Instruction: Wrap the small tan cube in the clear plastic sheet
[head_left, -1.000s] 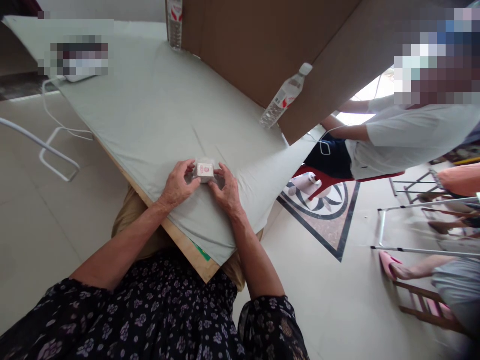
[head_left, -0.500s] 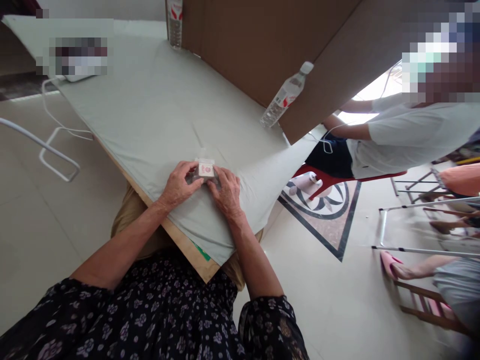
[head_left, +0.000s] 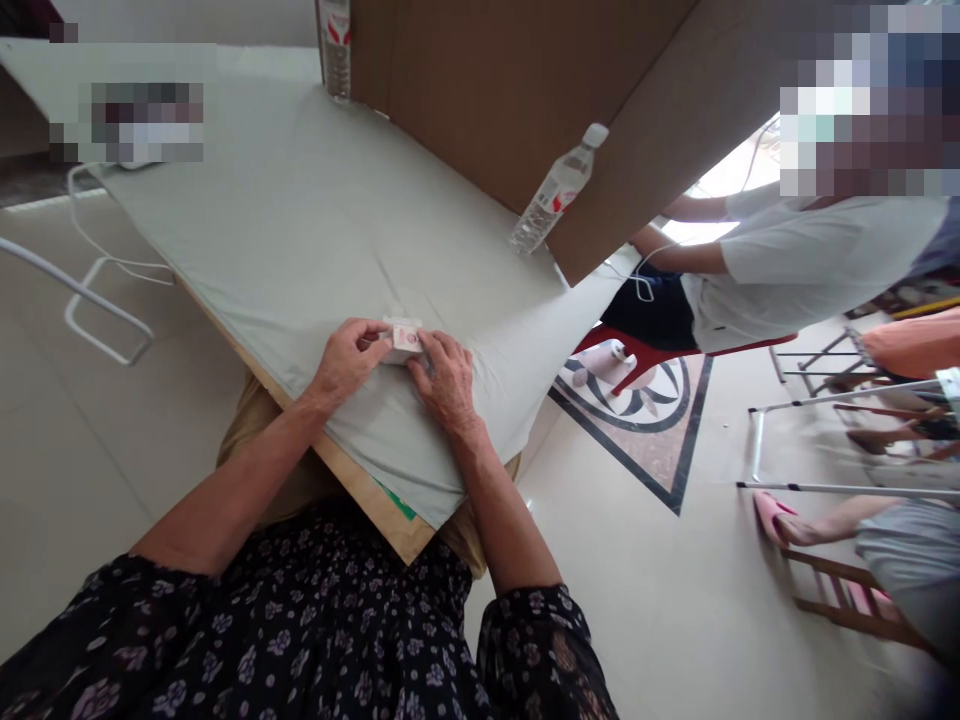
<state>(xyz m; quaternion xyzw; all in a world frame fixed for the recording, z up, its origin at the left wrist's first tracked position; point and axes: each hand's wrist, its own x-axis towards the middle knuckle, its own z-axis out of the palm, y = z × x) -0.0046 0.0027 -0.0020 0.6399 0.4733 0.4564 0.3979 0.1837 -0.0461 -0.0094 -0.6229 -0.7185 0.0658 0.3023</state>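
Note:
A small white box with a red mark [head_left: 404, 338] rests on the pale cloth covering the table [head_left: 300, 220]. My left hand [head_left: 346, 358] grips its left side with curled fingers. My right hand [head_left: 448, 378] presses on its right side, fingers bent over the box's near edge. Both hands lie near the table's front corner. Part of the box is hidden under my fingers.
A big brown cardboard sheet [head_left: 540, 90] stands along the table's far side, with two plastic water bottles [head_left: 555, 195] [head_left: 334, 45] against it. A person in a white shirt [head_left: 795, 265] sits to the right. White cable [head_left: 97, 250] hangs off the left edge. Chairs stand at right.
Both hands closed in tighter over the box, and the right hand's fingers came down across it. The view shifted slightly.

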